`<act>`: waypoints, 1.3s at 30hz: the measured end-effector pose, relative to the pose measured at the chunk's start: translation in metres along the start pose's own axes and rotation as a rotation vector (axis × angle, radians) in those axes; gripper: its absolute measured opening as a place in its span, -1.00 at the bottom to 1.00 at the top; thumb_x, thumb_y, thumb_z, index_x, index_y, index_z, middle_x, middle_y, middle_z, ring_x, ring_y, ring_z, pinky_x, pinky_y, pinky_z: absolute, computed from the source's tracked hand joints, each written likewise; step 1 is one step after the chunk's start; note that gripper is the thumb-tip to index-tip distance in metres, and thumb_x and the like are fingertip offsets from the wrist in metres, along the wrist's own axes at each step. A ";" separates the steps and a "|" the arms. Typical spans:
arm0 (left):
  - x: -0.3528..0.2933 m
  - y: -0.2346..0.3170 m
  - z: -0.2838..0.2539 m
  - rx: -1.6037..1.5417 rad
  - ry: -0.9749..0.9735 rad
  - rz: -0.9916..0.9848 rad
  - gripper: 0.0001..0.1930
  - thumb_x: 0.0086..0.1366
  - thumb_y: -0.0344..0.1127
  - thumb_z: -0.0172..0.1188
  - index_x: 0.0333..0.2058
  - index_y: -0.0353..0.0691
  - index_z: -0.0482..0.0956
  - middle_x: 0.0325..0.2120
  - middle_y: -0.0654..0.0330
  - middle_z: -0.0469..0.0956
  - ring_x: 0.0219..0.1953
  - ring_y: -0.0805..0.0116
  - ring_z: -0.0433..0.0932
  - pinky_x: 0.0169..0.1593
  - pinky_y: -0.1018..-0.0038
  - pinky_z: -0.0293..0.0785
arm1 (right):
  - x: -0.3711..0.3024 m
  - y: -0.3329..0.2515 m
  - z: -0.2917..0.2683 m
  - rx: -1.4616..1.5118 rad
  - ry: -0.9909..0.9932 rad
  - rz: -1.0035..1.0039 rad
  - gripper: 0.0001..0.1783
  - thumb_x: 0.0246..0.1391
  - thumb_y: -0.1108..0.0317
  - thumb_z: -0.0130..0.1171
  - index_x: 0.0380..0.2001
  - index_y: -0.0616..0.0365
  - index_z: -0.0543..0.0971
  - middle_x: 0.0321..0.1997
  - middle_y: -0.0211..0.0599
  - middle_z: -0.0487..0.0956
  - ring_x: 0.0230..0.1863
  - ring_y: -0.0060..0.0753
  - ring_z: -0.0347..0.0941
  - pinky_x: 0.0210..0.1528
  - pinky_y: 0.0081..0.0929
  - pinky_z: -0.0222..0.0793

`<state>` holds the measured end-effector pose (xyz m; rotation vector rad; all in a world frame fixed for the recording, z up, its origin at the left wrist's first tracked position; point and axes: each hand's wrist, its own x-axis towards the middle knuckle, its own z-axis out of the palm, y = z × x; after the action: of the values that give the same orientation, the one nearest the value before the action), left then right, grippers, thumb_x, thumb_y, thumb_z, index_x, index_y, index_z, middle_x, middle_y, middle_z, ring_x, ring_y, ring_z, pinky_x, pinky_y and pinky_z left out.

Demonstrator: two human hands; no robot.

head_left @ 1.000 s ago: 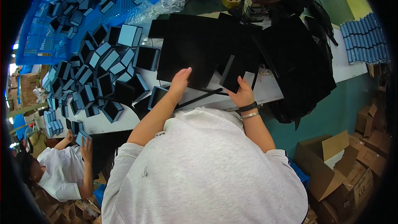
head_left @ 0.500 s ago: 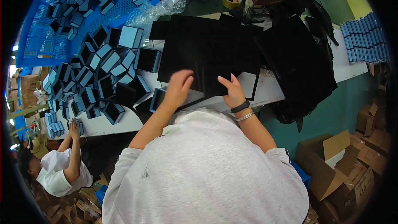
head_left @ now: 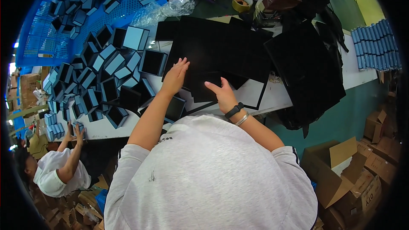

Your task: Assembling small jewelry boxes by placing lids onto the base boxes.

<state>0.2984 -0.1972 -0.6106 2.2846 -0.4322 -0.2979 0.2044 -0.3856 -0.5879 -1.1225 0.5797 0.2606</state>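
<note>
Both hands rest on a stack of black sheets (head_left: pixel 213 55) spread across the white worktable (head_left: pixel 277 98). The left hand (head_left: pixel 174 76) lies flat, fingers spread, palm down on the top sheet, gripping nothing; the right hand (head_left: pixel 222 96) is open too, thumb out, its edge against the sheet's near border. Judging by the layout, the sheets are barely started: a thick pile remains, more black sheets (head_left: pixel 304 68) to the right. On the left a heap of small black-and-blue boxes (head_left: pixel 98 81) spills from a blue plastic crate (head_left: pixel 47 38). Tape rolls (head_left: pixel 242 2) and clutter sit at the far edge. Cardboard cartons (head_left: pixel 341 174) crowd the floor; another person (head_left: pixel 55 170) works at lower left.
</note>
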 end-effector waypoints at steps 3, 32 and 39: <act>0.000 -0.008 -0.001 -0.096 -0.014 -0.017 -0.60 0.39 -0.19 -0.24 0.01 -0.23 0.47 0.16 0.06 0.29 0.29 0.17 0.12 0.32 0.33 -0.05 | -0.004 -0.017 0.008 0.032 -0.128 0.094 -0.45 -0.06 0.29 0.31 -0.02 0.29 0.38 -0.08 -0.24 0.49 -0.05 -0.48 0.38 0.02 -0.55 0.29; -0.091 0.133 -0.094 -0.889 0.234 -0.305 -0.29 0.07 -0.39 0.27 0.17 -0.28 0.13 -0.14 0.10 0.45 -0.06 0.35 0.45 0.06 0.47 0.35 | -0.065 -0.093 0.014 -0.198 -0.364 -0.242 -0.44 0.15 0.24 0.12 0.13 0.28 0.24 -0.13 -0.40 0.44 -0.16 -0.65 0.34 -0.10 -0.68 0.29; -0.121 0.132 -0.110 -0.880 0.363 -0.323 -0.34 0.13 -0.38 0.24 0.16 -0.30 0.13 -0.10 0.10 0.43 -0.02 0.35 0.43 0.08 0.48 0.33 | -0.093 -0.132 0.032 -0.742 -0.377 -0.232 -0.59 -0.04 0.27 0.29 -0.21 0.31 0.43 -0.59 -0.33 0.54 -0.62 -0.63 0.43 -0.65 -0.69 0.29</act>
<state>0.1974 -0.1614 -0.4298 1.4756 0.2359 -0.1722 0.2002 -0.4040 -0.4241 -1.7856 -0.0070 0.4940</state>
